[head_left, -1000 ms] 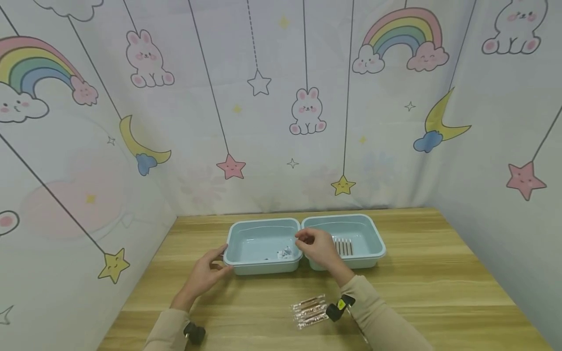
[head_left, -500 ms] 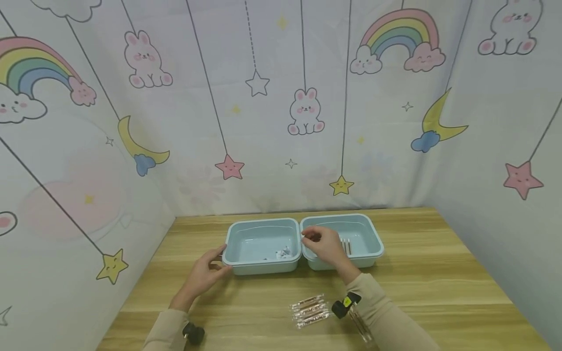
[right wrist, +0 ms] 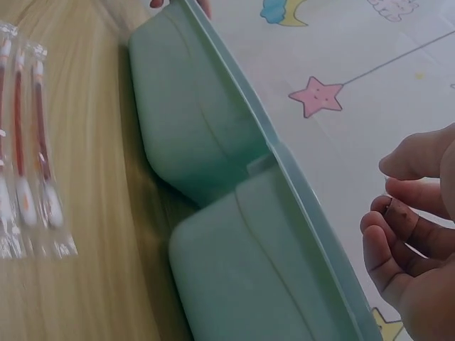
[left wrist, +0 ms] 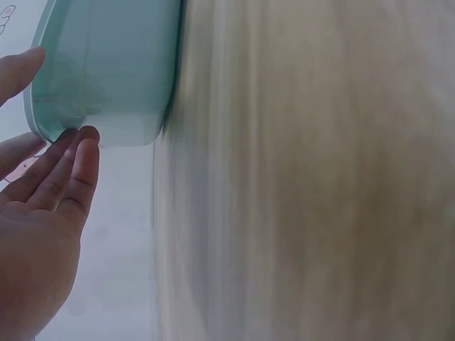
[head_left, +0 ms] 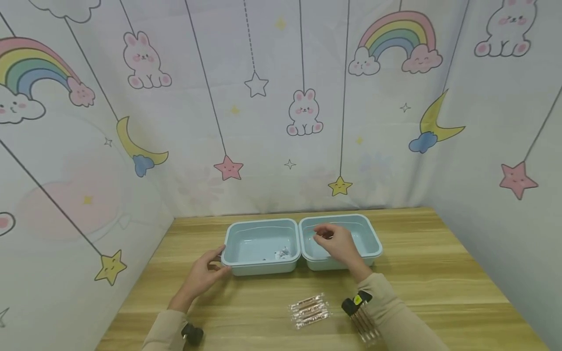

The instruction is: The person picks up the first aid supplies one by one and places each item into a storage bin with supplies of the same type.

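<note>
My left hand (head_left: 205, 271) grips the left end of the left pale-blue plastic bin (head_left: 263, 268), thumb at the front corner and fingers along the end wall. In the left wrist view, its fingers (left wrist: 84, 160) press the corner below the rim. White crumpled pieces with dark print (head_left: 282, 253) lie inside at the right. My right hand (head_left: 340, 243) is above the second pale-blue bin (head_left: 371, 251), fingers curled, thumb and index fingertips together. The right wrist view shows a tiny pale speck (right wrist: 386, 186) between those tips. The hand hides much of this bin's inside.
On the wooden table (head_left: 254, 312) lies a group of wrapped cotton swabs (head_left: 310, 311) with brown shafts. Another wrapped group (head_left: 365, 325) lies by my right sleeve (head_left: 395, 312). The bins stand side by side, rims touching. A printed cloth wall (head_left: 263, 190) rises behind.
My right hand has moved right, from the rim between the bins to over the right bin, covering the brown sticks seen there. The swabs by my sleeve are uncovered. The left hand keeps its place.
</note>
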Demonstrator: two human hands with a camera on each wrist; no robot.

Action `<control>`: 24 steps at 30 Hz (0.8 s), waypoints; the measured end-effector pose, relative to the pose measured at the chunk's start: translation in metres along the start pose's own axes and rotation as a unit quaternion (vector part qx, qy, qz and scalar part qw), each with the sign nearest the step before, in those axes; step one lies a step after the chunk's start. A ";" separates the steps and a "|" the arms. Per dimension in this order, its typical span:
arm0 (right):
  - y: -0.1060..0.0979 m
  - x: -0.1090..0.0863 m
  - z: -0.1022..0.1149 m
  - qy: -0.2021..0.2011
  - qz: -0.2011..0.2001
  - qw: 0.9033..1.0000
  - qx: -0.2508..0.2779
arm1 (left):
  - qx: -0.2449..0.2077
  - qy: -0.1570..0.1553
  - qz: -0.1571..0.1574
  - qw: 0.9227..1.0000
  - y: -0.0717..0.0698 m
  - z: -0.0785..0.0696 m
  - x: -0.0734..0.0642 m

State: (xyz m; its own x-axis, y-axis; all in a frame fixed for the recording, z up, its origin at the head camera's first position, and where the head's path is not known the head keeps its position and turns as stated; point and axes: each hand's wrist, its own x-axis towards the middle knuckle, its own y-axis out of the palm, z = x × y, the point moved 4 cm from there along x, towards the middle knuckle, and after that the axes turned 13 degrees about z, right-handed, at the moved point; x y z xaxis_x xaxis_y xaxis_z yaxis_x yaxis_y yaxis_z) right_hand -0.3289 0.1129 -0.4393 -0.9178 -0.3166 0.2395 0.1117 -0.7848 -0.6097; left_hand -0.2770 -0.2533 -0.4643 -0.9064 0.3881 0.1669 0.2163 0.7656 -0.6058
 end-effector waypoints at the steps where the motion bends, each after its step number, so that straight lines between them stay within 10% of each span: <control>1: -0.003 -0.001 -0.001 0.003 -0.001 1.000 0.000 | 0.002 0.001 0.000 1.000 0.000 0.000 0.000; 24: -0.086 -0.025 -0.042 0.068 -0.050 0.995 -0.053 | -0.007 0.009 -0.004 1.000 0.000 -0.003 0.000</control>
State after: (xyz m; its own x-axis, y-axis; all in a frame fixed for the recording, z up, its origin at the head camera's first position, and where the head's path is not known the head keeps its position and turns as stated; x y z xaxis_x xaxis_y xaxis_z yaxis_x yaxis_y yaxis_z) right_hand -0.3320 0.2106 -0.4246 -0.9663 -0.1590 0.2026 -0.0167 -0.7463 -0.6654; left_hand -0.2762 -0.2512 -0.4621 -0.9020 0.3899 0.1855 0.2133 0.7759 -0.5938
